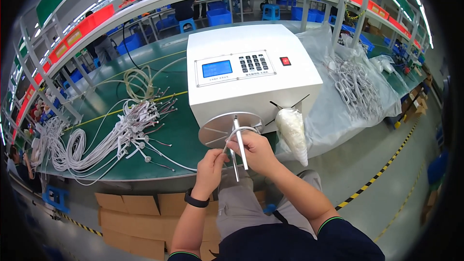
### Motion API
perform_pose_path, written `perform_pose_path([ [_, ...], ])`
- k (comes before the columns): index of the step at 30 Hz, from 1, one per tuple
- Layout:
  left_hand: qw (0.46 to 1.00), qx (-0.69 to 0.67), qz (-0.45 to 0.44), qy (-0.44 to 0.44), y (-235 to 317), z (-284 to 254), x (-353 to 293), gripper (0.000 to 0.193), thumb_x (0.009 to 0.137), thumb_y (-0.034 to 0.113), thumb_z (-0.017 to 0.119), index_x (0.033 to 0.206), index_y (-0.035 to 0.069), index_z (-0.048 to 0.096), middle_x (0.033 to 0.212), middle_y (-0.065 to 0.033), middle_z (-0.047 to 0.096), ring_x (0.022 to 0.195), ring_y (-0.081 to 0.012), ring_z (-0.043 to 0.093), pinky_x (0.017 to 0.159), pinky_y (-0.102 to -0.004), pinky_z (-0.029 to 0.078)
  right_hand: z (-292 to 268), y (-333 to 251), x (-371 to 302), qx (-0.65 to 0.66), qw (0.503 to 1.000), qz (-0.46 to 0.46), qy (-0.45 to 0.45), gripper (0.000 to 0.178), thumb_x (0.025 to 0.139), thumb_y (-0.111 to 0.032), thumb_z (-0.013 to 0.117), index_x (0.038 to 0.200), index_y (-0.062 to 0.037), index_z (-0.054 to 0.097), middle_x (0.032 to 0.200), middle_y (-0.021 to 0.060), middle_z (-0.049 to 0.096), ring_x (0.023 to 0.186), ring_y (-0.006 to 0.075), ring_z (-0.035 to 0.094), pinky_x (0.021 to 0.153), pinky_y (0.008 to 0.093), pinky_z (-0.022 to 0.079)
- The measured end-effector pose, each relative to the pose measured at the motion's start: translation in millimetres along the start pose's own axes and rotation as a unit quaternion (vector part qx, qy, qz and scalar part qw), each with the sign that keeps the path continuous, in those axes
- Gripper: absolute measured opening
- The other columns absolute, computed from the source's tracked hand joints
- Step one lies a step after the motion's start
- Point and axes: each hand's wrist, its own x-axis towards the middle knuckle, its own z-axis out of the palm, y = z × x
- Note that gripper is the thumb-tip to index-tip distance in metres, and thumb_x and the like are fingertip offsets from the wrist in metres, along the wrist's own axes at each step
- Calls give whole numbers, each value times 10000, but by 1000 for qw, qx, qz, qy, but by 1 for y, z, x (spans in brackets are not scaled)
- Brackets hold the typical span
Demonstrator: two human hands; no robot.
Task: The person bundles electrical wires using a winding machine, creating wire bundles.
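A white box-shaped winding machine (256,87) with a blue screen and a keypad stands on the green table. From its front sticks out a round slotted metal disc (215,133) with two metal prongs (241,150) pointing toward me. A white cable (249,129) bends around the upper prong. My left hand (209,168), a dark band on its wrist, pinches the cable left of the prongs. Close beside the prongs, my right hand (256,153) is closed on the cable; its fingertips are partly hidden. More cable runs in from the left toward my left hand.
Bundled white cables with connectors (130,130) lie on the left of the table (169,111). A wrapped cone-shaped bundle (292,135) hangs at the machine's right front. Coiled cables (357,92) rest on plastic sheeting (319,125). Flattened cardboard (135,222) lies on the floor below.
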Motion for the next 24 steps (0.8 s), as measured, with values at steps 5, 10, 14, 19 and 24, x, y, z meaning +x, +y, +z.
perform_pose_path([
  [5,998,46,40,15,-10,-4,-6,132,974,125,588,1028,11,626,811,-102,660,700,-222,640,656,-303,498,-7,4,6,-51,997,-33,-38,151,888,-161,693,924,-15,705,896,95,699,791,237,671,694,307,517],
  [10,997,49,60,21,-10,-2,-1,129,967,111,588,1010,3,645,808,-102,659,705,-229,639,653,-314,497,-12,6,9,-40,996,-36,-67,184,914,-223,650,951,-48,690,868,110,679,793,294,647,704,356,508],
  [14,995,70,71,26,-9,-3,-1,128,962,106,591,1004,-2,647,803,-106,654,709,-230,637,656,-316,495,-13,3,11,-52,995,-26,-83,134,883,-163,695,907,-33,718,865,89,696,787,248,667,687,310,520],
  [19,990,109,81,25,-10,-4,-2,123,964,96,573,992,-2,642,785,-125,637,715,-270,635,646,-342,494,-17,-2,5,-105,992,-9,-76,185,899,-224,667,987,-63,689,930,112,682,823,309,652,724,361,524],
  [24,987,137,73,26,-16,-13,-11,117,963,96,565,979,2,633,785,-132,631,712,-291,627,644,-362,492,-51,-27,-45,-156,980,-70,97,164,857,-123,710,992,-32,692,908,127,685,807,285,669,710,353,537],
])
